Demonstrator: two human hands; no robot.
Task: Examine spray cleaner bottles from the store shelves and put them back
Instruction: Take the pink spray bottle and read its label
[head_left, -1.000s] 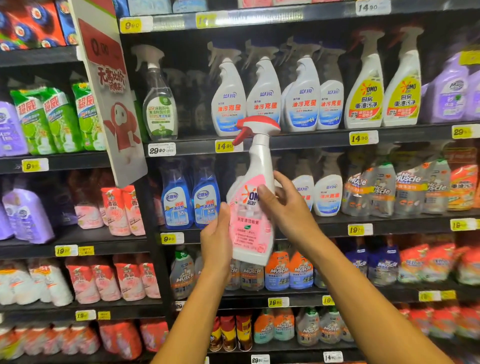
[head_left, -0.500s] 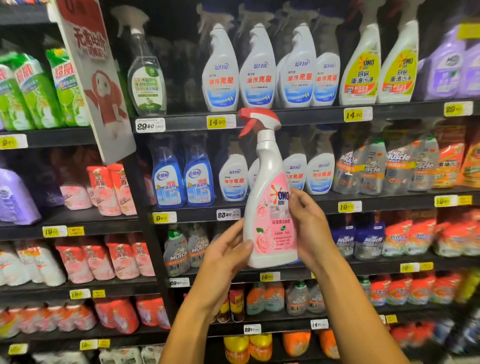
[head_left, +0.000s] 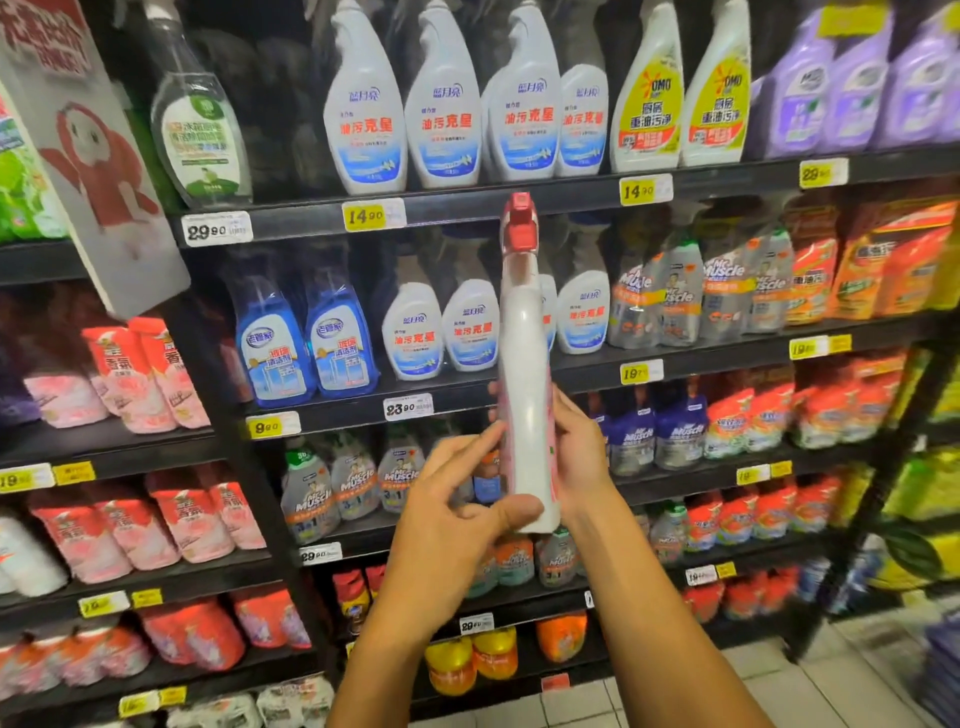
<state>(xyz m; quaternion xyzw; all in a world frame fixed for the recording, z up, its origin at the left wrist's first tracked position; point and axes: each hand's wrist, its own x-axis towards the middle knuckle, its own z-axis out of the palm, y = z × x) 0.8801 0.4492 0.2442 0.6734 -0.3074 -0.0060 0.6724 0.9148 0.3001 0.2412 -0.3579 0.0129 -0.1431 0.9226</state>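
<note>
Against stocked store shelves (head_left: 467, 208), I held the pink spray bottle (head_left: 525, 395) upright, edge-on, right hand (head_left: 579, 457) fingers wrapped around it, left hand (head_left: 457, 519) thumb pressing its base.

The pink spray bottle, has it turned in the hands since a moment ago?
Yes. The pink spray bottle has turned: its label faced the camera, now its narrow edge does, while the shelf bottles behind, like the blue glass cleaner, show their fronts as before.
</note>
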